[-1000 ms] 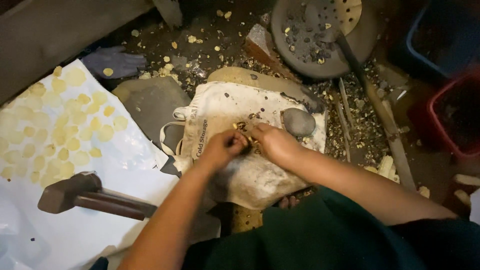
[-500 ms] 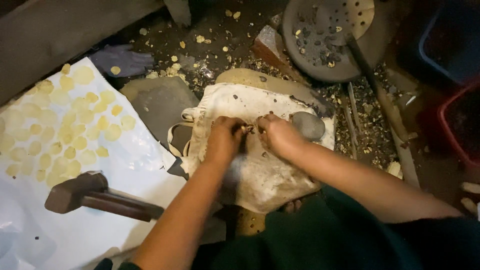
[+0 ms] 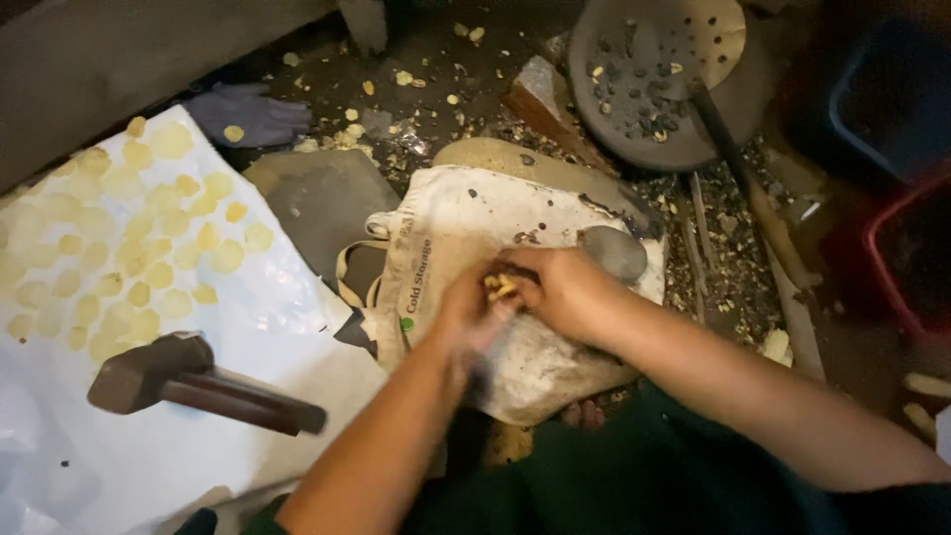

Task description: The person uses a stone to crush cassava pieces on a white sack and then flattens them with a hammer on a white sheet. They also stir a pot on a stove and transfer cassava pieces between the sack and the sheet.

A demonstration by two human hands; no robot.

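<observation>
Head view: left hand (image 3: 466, 312) and right hand (image 3: 560, 292) pinch small yellow flat pieces (image 3: 500, 287) over a stained cloth bag (image 3: 466, 223); their pointing is unclear.

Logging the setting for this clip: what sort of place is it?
Probably a floor-level hand-processing spot: flattened yellow pieces drying on a white sheet, a hammer, shell litter on the ground.

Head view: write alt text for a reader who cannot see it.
The left hand and right hand meet over a stained cloth bag, pinching small yellow pieces. A hammer lies on a white sheet dotted with flat yellow discs.
</observation>
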